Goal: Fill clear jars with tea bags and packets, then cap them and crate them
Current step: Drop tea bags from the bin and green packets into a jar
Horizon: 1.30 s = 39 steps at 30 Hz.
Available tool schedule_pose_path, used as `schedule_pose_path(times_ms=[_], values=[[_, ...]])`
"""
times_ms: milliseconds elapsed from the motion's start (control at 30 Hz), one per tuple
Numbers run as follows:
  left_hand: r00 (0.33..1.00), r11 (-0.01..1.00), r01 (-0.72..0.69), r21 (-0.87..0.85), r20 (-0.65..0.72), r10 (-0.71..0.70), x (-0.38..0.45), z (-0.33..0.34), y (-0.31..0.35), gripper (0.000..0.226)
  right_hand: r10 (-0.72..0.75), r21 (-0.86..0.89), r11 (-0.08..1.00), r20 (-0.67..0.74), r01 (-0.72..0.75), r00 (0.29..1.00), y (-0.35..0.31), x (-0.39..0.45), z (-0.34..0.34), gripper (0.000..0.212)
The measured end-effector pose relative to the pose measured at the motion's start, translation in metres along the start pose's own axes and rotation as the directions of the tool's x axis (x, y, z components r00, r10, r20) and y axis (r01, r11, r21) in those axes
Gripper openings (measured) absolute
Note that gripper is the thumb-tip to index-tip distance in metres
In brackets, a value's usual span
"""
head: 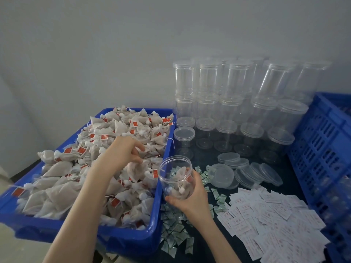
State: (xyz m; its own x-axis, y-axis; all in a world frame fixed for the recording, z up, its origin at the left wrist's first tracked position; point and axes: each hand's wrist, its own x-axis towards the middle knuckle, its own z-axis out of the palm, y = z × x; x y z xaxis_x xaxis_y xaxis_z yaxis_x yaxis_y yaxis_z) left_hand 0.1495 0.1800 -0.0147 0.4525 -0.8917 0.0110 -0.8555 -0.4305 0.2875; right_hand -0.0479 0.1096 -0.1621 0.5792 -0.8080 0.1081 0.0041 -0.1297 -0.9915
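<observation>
Open clear jar (175, 177), tilted, part-filled with tea bags; pyramid tea bags (95, 158) heaped in blue bin (157, 215); loose lids (245, 173) beside.

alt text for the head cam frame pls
A person's right hand holds an open clear jar with a few tea bags inside, while the left hand grips a tea bag in a full blue bin. Empty jars stand behind.
</observation>
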Motion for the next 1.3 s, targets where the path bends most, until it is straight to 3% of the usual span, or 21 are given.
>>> schedule_pose_path(times_ms=[100,167,300,400,467,500,600,700,767,867,933,1000,1067,1133,1167,1300], values=[[0.995,1.000,-0.004,0.012,-0.100,0.006,-0.002,-0.006,0.007,0.032,0.004,0.004,1.000,-0.006,-0.004,1.000,0.001,0.001,0.001,0.088],[0.971,0.999,-0.034,-0.019,-0.238,0.029,-0.005,-0.012,0.016,0.022,0.000,0.018,1.000,-0.002,0.000,1.000,0.000,0.001,0.001,0.090],[0.825,0.963,-0.258,-0.073,-0.536,0.180,-0.018,-0.023,0.040,0.010,-0.003,0.030,1.000,0.011,0.002,1.000,0.002,0.002,0.001,0.093],[0.747,0.905,-0.414,-0.098,-0.605,0.276,-0.024,-0.022,0.055,0.010,-0.003,0.026,1.000,0.009,0.003,1.000,0.003,0.001,0.001,0.098],[0.753,0.888,-0.452,-0.089,-0.571,0.326,-0.020,-0.016,0.062,0.011,-0.005,0.029,1.000,0.007,0.005,1.000,0.004,0.000,0.001,0.099],[0.787,0.894,-0.440,-0.082,-0.514,0.340,-0.017,-0.012,0.066,0.011,-0.007,0.032,0.999,0.004,0.007,1.000,0.004,0.000,0.001,0.098],[0.909,0.917,-0.397,0.030,-0.126,0.398,-0.006,0.012,0.073,0.015,-0.026,0.018,0.999,-0.032,0.026,0.999,0.003,0.001,0.002,0.092],[0.893,0.892,-0.435,0.124,0.183,0.411,-0.002,0.037,0.074,0.022,-0.044,0.006,0.999,-0.043,0.045,0.998,0.006,0.004,0.000,0.096],[0.883,0.890,-0.447,0.085,0.199,0.425,0.000,0.041,0.070,0.021,-0.044,0.011,0.999,-0.032,0.045,0.999,0.008,0.004,-0.002,0.101],[0.897,0.900,-0.430,-0.075,0.077,0.435,0.004,0.031,0.061,0.017,-0.057,0.015,0.998,-0.030,0.058,0.998,0.012,0.002,-0.005,0.096],[0.929,0.922,-0.370,-0.118,-0.077,0.363,0.009,0.023,0.048,0.018,-0.053,0.010,0.999,-0.051,0.053,0.997,0.013,-0.001,-0.007,0.093],[0.958,0.961,-0.270,-0.065,-0.120,0.261,0.013,0.020,0.034,0.021,-0.056,0.004,0.998,-0.077,0.056,0.995,0.011,-0.003,-0.009,0.089],[0.982,0.982,-0.181,0.061,0.063,0.177,0.016,0.026,0.024,0.033,-0.048,0.012,0.999,-0.092,0.049,0.995,0.008,-0.002,-0.012,0.089],[0.952,0.980,-0.132,0.152,0.296,0.082,0.016,0.040,0.017,0.044,-0.044,0.023,0.999,-0.091,0.046,0.995,0.005,-0.001,-0.013,0.092],[0.935,0.981,-0.114,0.155,0.350,0.053,0.016,0.045,0.014,0.042,-0.044,0.028,0.999,-0.089,0.047,0.995,0.004,0.000,-0.013,0.093],[0.947,0.984,-0.108,0.142,0.315,0.059,0.015,0.049,0.001,0.014,-0.028,0.021,0.999,-0.069,0.030,0.997,0.002,0.000,-0.012,0.092]])
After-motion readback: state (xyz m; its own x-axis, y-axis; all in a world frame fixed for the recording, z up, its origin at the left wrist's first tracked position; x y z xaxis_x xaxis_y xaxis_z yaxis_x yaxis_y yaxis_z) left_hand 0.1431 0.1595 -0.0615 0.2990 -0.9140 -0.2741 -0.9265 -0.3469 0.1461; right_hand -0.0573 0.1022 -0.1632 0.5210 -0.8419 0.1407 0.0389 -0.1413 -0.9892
